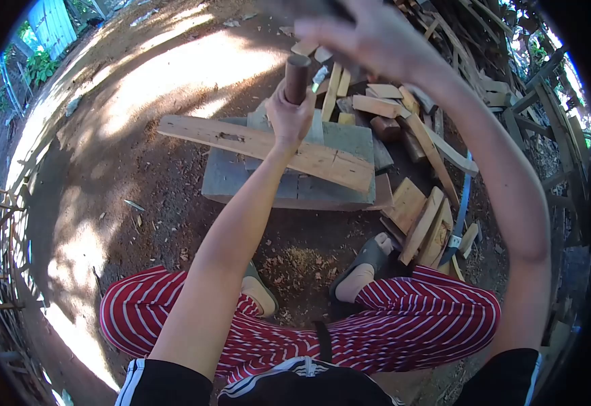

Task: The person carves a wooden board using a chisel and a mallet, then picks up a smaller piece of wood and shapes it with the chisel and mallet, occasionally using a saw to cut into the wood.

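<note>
My left hand (pixel 291 116) is closed in a fist around the thick, round brown wooden handle (pixel 297 80) of what looks like a chisel, held upright. Its blade is hidden behind the hand. Below that fist a long wooden plank (pixel 201 128) lies at a slant across a low grey wooden block (pixel 349 143). A small dark slot (pixel 231 137) is cut in the plank, left of my forearm. Raised at the top of the view, my right hand (pixel 366 40) is smeared by motion, with a dark blurred tool (pixel 309 8) in it, partly cut off by the frame edge.
Several offcuts (pixel 420 216) are heaped right of the block, with a curved tool with a blue blade or strip (pixel 464 203) among them. More timber (pixel 471 40) is stacked behind. My sandalled feet (pixel 362 274) rest close to the block on chip-strewn dirt (pixel 295 264).
</note>
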`<action>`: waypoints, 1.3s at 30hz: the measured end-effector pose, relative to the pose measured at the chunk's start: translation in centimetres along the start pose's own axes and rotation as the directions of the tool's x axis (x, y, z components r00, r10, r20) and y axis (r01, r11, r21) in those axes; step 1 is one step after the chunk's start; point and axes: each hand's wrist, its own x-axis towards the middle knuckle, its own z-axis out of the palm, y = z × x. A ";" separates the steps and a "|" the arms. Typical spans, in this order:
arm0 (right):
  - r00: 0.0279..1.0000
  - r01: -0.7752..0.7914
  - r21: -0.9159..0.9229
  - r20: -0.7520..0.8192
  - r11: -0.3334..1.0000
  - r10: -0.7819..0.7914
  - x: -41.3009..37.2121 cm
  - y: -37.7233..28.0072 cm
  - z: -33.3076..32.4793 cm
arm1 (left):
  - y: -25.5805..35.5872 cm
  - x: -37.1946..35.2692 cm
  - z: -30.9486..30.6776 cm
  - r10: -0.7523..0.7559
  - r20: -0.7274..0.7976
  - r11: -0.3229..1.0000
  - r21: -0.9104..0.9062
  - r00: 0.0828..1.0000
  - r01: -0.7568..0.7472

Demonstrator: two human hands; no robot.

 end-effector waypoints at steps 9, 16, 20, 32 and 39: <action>0.905 -0.371 0.214 0.303 0.904 0.299 -3.9 0.8 2.1 | -0.4 0.1 0.4 -0.026 -0.001 0.995 -0.096 1.000 0.026; 0.688 -0.646 0.683 0.327 0.341 0.648 -12.0 8.4 18.1 | -0.8 0.1 0.0 0.061 -0.049 0.998 0.035 0.997 -0.060; 0.544 -0.790 0.571 0.486 0.224 0.684 -13.5 6.6 20.7 | -2.2 1.0 -0.2 -0.027 -0.026 0.999 -0.032 0.999 0.026; 0.587 -0.805 0.414 0.447 0.425 0.675 -13.1 7.2 21.1 | -5.3 3.8 -8.9 -0.571 -0.468 0.775 -0.578 0.675 0.254; 0.607 -0.784 0.475 0.456 0.400 0.651 -13.6 7.8 21.4 | -4.1 4.5 -9.3 -0.504 -0.210 0.800 -0.478 0.838 0.362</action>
